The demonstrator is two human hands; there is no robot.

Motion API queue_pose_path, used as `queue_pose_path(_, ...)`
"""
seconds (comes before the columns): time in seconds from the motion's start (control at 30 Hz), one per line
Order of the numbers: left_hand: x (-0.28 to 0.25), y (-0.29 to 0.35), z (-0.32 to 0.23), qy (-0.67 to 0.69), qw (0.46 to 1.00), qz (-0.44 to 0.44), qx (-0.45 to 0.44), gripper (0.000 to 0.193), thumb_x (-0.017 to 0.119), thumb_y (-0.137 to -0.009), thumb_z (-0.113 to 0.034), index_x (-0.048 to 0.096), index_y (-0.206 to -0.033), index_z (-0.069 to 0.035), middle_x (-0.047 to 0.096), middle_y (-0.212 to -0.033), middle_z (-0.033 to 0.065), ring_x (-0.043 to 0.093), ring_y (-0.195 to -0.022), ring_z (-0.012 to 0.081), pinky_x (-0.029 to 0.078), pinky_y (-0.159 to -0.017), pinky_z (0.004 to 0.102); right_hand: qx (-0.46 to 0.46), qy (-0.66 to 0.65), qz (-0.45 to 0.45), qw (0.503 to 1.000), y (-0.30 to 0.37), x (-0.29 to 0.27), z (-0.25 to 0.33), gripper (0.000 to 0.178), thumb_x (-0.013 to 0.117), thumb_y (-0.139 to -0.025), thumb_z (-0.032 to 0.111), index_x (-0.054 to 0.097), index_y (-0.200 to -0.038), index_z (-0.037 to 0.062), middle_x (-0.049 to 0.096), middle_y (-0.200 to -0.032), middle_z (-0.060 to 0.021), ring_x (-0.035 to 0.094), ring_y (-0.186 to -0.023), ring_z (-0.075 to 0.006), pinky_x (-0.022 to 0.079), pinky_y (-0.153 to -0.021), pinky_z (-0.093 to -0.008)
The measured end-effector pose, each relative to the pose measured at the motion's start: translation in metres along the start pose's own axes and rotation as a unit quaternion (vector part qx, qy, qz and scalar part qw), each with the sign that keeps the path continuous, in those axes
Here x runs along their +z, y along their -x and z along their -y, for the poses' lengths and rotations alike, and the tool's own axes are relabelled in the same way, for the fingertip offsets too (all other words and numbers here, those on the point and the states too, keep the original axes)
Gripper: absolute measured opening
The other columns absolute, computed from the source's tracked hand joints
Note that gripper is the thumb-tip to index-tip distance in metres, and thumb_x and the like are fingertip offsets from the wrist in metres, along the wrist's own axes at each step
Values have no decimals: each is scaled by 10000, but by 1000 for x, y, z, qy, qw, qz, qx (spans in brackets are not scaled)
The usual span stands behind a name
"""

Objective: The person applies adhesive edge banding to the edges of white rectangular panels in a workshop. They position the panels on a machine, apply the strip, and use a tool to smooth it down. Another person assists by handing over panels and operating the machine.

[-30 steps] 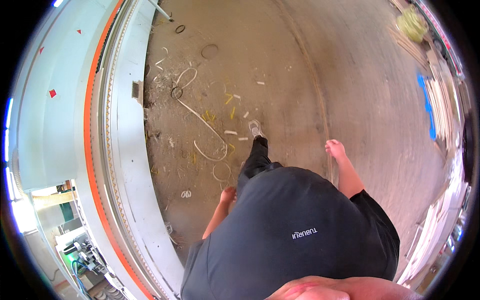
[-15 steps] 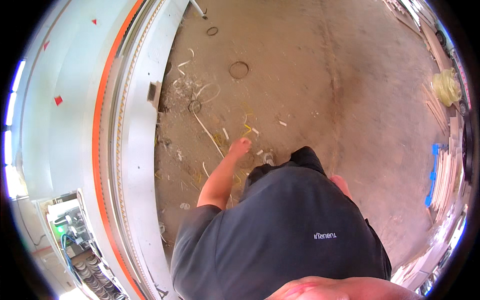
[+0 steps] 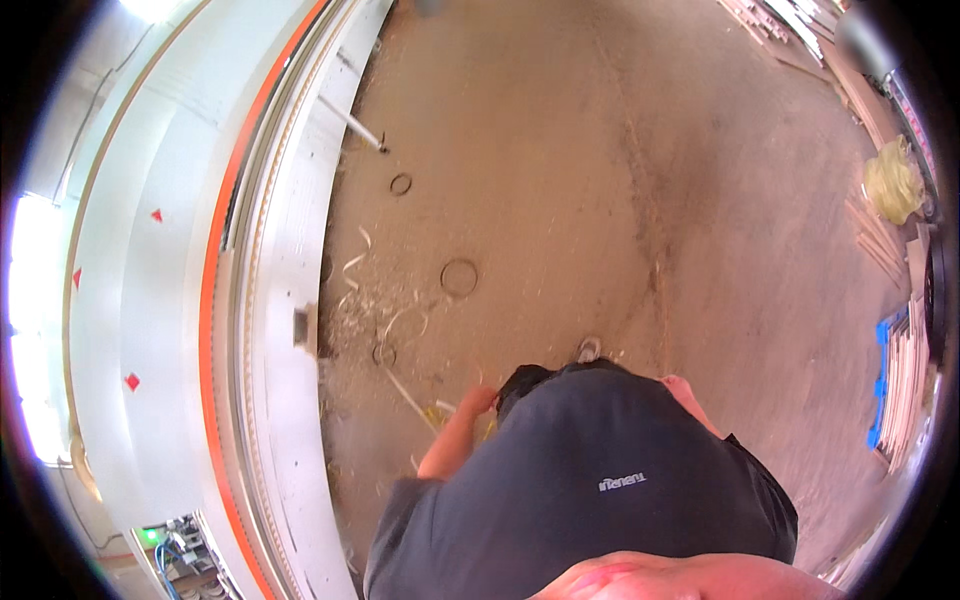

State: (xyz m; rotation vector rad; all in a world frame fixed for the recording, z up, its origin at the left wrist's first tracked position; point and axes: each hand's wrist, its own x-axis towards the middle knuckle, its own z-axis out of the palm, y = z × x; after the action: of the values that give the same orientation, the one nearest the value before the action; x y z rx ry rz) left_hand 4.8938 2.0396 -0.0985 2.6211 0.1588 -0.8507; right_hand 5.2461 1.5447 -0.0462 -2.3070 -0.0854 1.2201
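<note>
My left hand (image 3: pixel 482 400) hangs low beside my dark trousers (image 3: pixel 524 380), above the littered floor. Its fingers are small and blurred, and nothing shows in them. On the other side, my right hand (image 3: pixel 676 386) hangs by my hip, partly covered by my dark shirt (image 3: pixel 600 440); its fingers cannot be made out. One shoe (image 3: pixel 589 348) shows ahead of my body. Pale strip offcuts (image 3: pixel 408 398) lie on the floor near my left hand.
A long white machine (image 3: pixel 285 330) with an orange stripe (image 3: pixel 207 300) runs along my left. A white leg (image 3: pixel 352 124) juts from it. Dark rings (image 3: pixel 459 278) and curled strips lie on the floor. At right are stacked boards (image 3: pixel 905 385) and a yellowish bundle (image 3: pixel 893 182).
I have moved forward along the machine, so the floor rings and strips sit closer. My left hand has swung back from in front of me to beside my thigh.
</note>
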Motion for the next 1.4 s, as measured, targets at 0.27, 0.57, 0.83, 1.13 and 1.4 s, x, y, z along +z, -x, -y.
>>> queue_pose_path(0.27,-45,-72,37,451,850,-230,-147,191,603,-971,-200,749,-987,-78,744,-878,83,727,-822,274,564,-706,421,-102,-119,-54,986,-224,-209,212,196,723,-944,241,716,-1005,55,718,-823,-43,658,-716,-123,513,-614,-288)
queue_pose_path(0.57,-247,-286,179,325,921,37,-211,210,613,-930,-251,727,-1040,-114,691,-1077,136,685,-973,337,557,-813,475,-47,-29,96,994,-337,-215,429,435,681,-959,447,715,-1209,93,735,-1127,-77,701,-1001,-198,561,-820,-367)
queue_pose_path(0.83,-625,-523,289,301,911,-182,-216,336,567,-1011,-397,701,-1137,-116,750,-1002,135,725,-953,288,577,-832,433,-97,-107,34,989,-453,-256,516,607,649,-974,540,669,-1336,53,693,-1293,-99,632,-1186,-244,503,-996,-399)
queue_pose_path(1.13,-793,-692,345,281,912,-123,-272,282,597,-1013,-332,719,-1116,-98,761,-953,44,721,-867,186,571,-800,346,-140,-415,84,895,-673,-349,608,531,673,-963,510,726,-1254,68,742,-1158,-99,675,-1102,-246,520,-961,-391)
queue_pose_path(1.4,-825,-782,355,397,890,-49,-219,287,592,-995,-329,724,-1077,-88,754,-925,66,719,-851,203,564,-783,367,32,-115,-19,993,-846,-590,807,191,693,-955,237,757,-1026,71,739,-875,-32,679,-709,-152,539,-615,-336)
